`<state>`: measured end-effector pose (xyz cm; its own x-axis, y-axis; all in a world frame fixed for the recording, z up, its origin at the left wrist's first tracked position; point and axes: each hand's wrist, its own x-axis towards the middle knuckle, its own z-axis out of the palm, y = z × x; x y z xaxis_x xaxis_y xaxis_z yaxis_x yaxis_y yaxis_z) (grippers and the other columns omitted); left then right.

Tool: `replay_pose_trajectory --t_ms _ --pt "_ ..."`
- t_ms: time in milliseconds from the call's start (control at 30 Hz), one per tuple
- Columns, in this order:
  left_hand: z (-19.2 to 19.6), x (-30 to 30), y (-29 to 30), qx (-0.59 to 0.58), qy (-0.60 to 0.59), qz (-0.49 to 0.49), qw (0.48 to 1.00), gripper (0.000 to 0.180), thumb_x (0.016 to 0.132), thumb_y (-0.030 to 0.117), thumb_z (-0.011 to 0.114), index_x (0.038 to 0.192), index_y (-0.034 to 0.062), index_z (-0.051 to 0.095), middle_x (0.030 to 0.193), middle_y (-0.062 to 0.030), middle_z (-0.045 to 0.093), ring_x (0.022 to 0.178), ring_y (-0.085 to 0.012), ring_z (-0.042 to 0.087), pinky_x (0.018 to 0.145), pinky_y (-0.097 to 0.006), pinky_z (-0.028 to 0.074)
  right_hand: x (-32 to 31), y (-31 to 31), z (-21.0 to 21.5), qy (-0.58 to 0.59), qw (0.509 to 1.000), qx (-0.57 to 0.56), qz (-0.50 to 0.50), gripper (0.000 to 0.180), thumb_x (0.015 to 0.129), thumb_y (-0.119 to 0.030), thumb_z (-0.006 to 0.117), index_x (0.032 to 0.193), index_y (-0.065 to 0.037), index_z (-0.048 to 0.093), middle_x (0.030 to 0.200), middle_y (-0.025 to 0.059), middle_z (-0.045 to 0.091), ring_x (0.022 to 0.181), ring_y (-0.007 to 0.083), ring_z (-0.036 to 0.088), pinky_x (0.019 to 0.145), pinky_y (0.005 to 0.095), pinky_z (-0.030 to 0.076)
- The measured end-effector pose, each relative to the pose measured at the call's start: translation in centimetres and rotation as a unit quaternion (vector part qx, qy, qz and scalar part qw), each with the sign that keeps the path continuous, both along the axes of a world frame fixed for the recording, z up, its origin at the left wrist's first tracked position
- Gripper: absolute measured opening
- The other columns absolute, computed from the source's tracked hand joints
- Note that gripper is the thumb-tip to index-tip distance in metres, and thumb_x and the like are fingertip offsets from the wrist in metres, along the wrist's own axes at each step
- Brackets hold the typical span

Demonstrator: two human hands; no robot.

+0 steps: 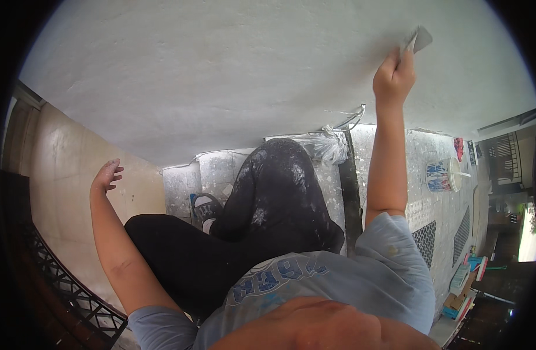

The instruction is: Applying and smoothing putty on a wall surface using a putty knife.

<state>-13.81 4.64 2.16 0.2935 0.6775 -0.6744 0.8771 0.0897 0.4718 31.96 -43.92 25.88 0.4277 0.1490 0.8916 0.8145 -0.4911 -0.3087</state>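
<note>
My right hand [394,79] is raised at the upper right, fingers wrapped round a putty knife [420,39]. Its broad grey blade is against or very close to the pale plastered wall [221,70]; which of the two I cannot tell. Out to the left, my left hand [109,174] hangs with fingers apart and slightly bent, holding nothing. White smears mark its skin. It is over the beige tiled area beside the wall's lower edge. My dark trousers [279,181] carry white splashes at the knee.
Clear plastic sheeting [332,146] is bunched at the wall's foot, near a thin wire. A patterned bucket [440,176] stands on the speckled floor at right, with dark grates [425,236] nearer. Boxes [459,297] sit at lower right. A black metal railing [69,291] curves along the left.
</note>
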Motion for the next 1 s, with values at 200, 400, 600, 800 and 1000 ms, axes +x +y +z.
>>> replay_pose_trajectory --t_ms 200,400,600,800,1000 --pt "0.1 0.2 -0.1 -0.003 0.003 -0.002 1.000 0.064 0.092 0.056 0.043 0.143 0.0202 0.034 0.137 -0.0051 0.051 0.119 -0.0266 0.051 0.100 -0.054 0.034 -0.1 -0.1 3.4 -0.051 0.997 -0.049 -0.043 0.038 0.093 -0.010 0.051 0.131 -0.005 0.052 0.071 0.0139 0.064 0.056 0.0167 0.057 0.056 0.0256 0.044" --pt "-0.4 0.6 0.1 0.009 0.014 -0.016 1.000 0.062 0.092 0.055 0.045 0.142 0.0198 0.035 0.135 -0.0045 0.052 0.117 -0.0261 0.052 0.100 -0.054 0.034 0.1 -0.1 6.7 -0.086 0.994 -0.054 -0.031 0.019 0.094 -0.012 0.051 0.104 -0.001 0.062 0.063 0.0132 0.058 0.051 0.0194 0.050 0.053 0.0288 0.042" --pt "-0.6 0.4 0.0 -0.029 -0.027 -0.005 0.999 0.066 0.091 0.056 0.046 0.144 0.0192 0.031 0.136 -0.0057 0.051 0.116 -0.0274 0.052 0.097 -0.055 0.035 -1.7 1.7 9.2 -0.044 0.996 -0.065 -0.047 0.017 0.095 -0.013 0.050 0.099 -0.001 0.061 0.061 0.0131 0.056 0.051 0.0217 0.049 0.052 0.0306 0.040" --pt "-0.7 1.1 0.1 -0.038 -0.049 -0.047 0.997 0.058 0.092 0.052 0.045 0.141 0.0212 0.036 0.132 -0.0024 0.054 0.112 -0.0226 0.054 0.095 -0.052 0.037 -2.1 2.5 13.8 -0.145 0.984 -0.052 -0.084 0.034 0.091 -0.018 0.051 0.124 -0.014 0.061 0.062 0.0086 0.061 0.051 0.0227 0.055 0.051 0.0354 0.043" --pt "-1.1 2.2 0.4 -0.042 -0.046 -0.103 0.993 0.061 0.092 0.054 0.045 0.142 0.0210 0.036 0.133 -0.0033 0.054 0.111 -0.0232 0.055 0.095 -0.052 0.038 -2.3 3.6 15.7 -0.115 0.989 -0.015 -0.092 0.021 0.092 -0.021 0.054 0.099 -0.006 0.067 0.066 0.0132 0.063 0.058 0.0289 0.059 0.056 0.0368 0.045"
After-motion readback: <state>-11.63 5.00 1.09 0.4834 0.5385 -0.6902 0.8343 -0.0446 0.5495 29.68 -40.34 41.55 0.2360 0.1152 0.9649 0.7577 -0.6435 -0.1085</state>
